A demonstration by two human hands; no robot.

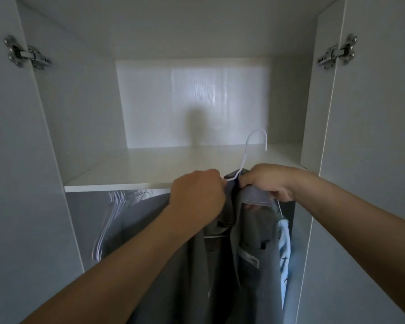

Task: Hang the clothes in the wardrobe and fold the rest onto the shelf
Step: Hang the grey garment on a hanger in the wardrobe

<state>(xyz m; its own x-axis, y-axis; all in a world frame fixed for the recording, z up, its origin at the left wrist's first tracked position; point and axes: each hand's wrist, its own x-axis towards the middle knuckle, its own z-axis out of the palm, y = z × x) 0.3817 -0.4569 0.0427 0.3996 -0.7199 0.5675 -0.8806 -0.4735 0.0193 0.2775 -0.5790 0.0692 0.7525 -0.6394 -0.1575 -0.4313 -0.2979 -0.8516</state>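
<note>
A grey garment (255, 249) hangs from a white wire hanger (255, 141) that I hold up in front of the open wardrobe, its hook rising above the shelf's front edge. My left hand (197, 195) grips the hanger's left shoulder together with the grey cloth. My right hand (267, 181) pinches the garment's collar at the hanger's neck. A light blue garment (284, 253) hangs behind on the right, below the shelf.
The white shelf (131, 169) spans the wardrobe at hand height. Several bare white hangers (110, 220) hang under it on the left; the rail itself is hidden. Both wardrobe doors stand open, with a metal hinge (26, 53) on each side.
</note>
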